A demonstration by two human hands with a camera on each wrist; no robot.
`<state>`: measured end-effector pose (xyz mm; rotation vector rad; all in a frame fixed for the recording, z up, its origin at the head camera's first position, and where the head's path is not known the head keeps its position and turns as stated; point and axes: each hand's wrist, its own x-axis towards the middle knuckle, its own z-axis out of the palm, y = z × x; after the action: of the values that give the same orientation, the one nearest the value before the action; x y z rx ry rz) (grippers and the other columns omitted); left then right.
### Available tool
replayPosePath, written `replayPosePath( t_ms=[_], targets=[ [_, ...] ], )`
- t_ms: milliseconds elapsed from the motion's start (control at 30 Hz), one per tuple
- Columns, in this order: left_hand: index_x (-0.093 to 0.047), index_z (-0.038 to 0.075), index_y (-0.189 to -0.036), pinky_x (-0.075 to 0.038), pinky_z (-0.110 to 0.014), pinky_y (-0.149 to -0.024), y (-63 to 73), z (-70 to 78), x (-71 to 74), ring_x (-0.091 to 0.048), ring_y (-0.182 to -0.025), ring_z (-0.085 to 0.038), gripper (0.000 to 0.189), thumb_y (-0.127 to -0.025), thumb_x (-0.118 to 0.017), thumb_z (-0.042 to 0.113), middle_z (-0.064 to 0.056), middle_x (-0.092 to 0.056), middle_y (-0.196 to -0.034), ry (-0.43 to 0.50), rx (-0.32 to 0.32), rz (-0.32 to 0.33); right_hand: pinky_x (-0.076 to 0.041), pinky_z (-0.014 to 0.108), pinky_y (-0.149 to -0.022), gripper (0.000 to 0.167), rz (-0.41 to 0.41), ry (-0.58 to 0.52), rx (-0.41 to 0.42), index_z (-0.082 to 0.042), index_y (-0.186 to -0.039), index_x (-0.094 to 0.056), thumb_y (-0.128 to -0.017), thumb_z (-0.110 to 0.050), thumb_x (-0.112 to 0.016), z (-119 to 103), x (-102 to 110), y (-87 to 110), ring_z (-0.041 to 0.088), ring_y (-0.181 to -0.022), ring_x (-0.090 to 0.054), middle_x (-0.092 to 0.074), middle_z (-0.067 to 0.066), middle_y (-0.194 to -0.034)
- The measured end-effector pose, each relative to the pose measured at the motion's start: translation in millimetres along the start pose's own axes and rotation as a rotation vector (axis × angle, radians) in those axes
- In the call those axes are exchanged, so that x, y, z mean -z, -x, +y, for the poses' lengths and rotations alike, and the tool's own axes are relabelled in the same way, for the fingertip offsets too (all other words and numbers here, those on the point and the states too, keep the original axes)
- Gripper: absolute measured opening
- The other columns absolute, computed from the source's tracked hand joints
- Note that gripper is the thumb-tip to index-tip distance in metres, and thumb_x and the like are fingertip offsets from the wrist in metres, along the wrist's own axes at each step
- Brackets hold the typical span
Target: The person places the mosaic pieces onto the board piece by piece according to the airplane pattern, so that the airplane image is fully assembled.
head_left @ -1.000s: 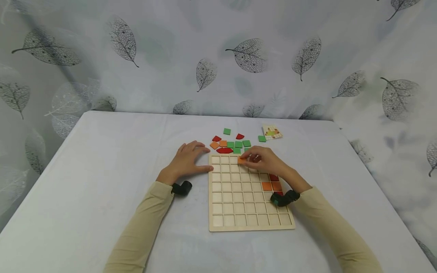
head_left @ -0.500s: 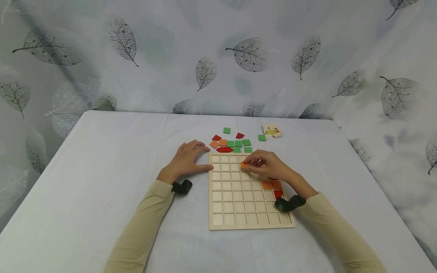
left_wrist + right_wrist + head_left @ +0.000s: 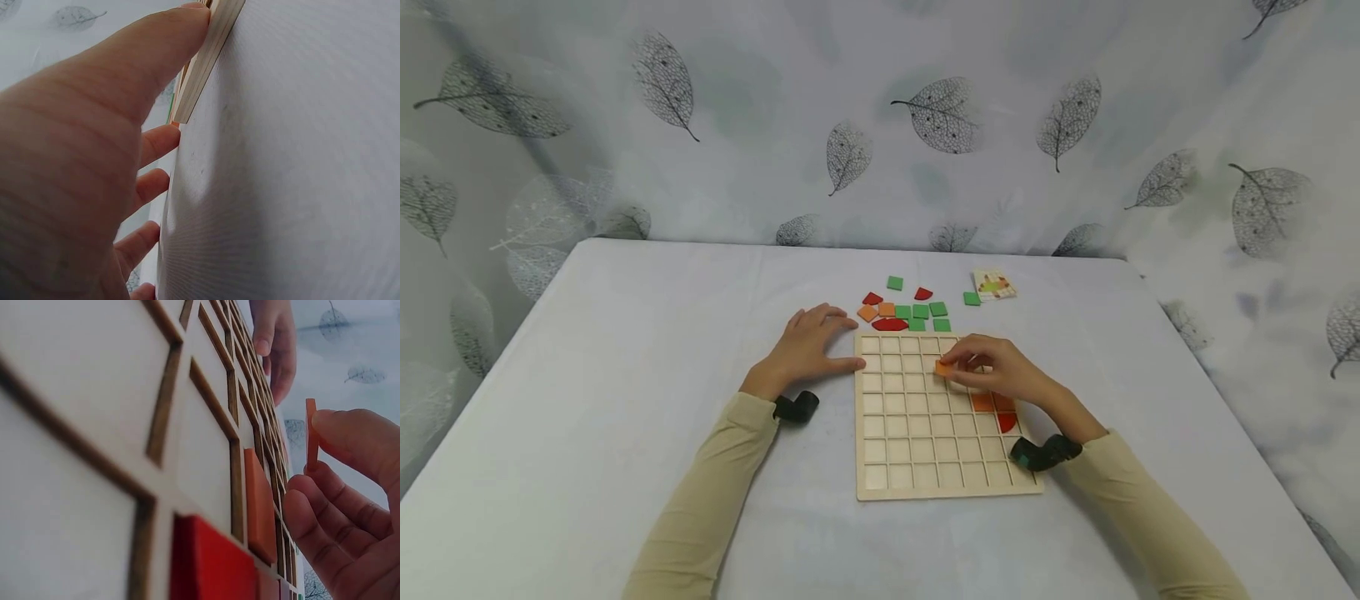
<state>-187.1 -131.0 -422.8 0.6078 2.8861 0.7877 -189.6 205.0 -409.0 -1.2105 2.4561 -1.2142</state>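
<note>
A wooden grid board [image 3: 898, 451] lies on the white table. My right hand [image 3: 1000, 367] pinches an orange square tile [image 3: 311, 433] between thumb and fingertips; in the right wrist view the tile is held above the board, apart from it. Two orange tiles [image 3: 982, 402] sit side by side in cells at the board's right, with a red tile [image 3: 1007, 422] below them. My left hand [image 3: 808, 343] rests with fingers spread at the board's left edge; in the left wrist view its thumb [image 3: 169, 40] touches the board's side and its other fingertips touch the tablecloth.
Beyond the board lie several loose green tiles [image 3: 921, 311], red pieces [image 3: 891, 324] and orange tiles [image 3: 887, 309]. A small pattern card [image 3: 995, 285] lies at the back right beside a green tile [image 3: 972, 298]. A leaf-print curtain [image 3: 737, 125] hangs behind the table.
My right hand has moved with the orange tile from the board's far edge nearer to me and slightly right. The left hand keeps its place at the board's edge.
</note>
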Motion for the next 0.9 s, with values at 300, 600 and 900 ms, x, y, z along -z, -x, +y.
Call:
replayPosePath(
  t_ms=[300,600,900],
  targets=[
    [-0.056,0.016,-0.135,-0.008,-0.052,-0.119,0.0,0.2,1.3,-0.032,-0.139,-0.029,0.066,-0.082,-0.073,0.051,-0.008,-0.044,-0.143,0.01,-0.004,0.001,-0.052,0.021,-0.068,0.024,-0.015,-0.032,-0.019,-0.003,-0.108,-0.071,-0.085,0.002,-0.072,-4,3,11.5,0.015,-0.08,-0.056,-0.067,0.009,-0.103],
    [-0.057,0.016,-0.135,-0.008,-0.052,-0.119,0.1,1.1,1.8,-0.032,-0.139,-0.029,0.066,-0.082,-0.073,0.051,-0.009,-0.044,-0.143,0.021,-0.002,-0.001,-0.046,0.029,-0.061,0.026,-0.024,-0.033,0.001,0.004,-0.105,-0.069,-0.081,0.013,-0.07,-3,1,25.3,0.022,-0.076,-0.052,-0.066,0.017,-0.1],
    [-0.056,0.016,-0.135,-0.008,-0.053,-0.119,1.3,1.8,2.8,-0.032,-0.139,-0.03,0.066,-0.082,-0.073,0.051,-0.009,-0.044,-0.143,0.013,-0.004,0.002,-0.047,0.025,-0.063,0.026,-0.025,-0.042,0.004,-0.003,-0.107,-0.071,-0.083,0.005,-0.072,-6,6,38.5,0.017,-0.078,-0.054,-0.068,0.009,-0.101]
  ],
)
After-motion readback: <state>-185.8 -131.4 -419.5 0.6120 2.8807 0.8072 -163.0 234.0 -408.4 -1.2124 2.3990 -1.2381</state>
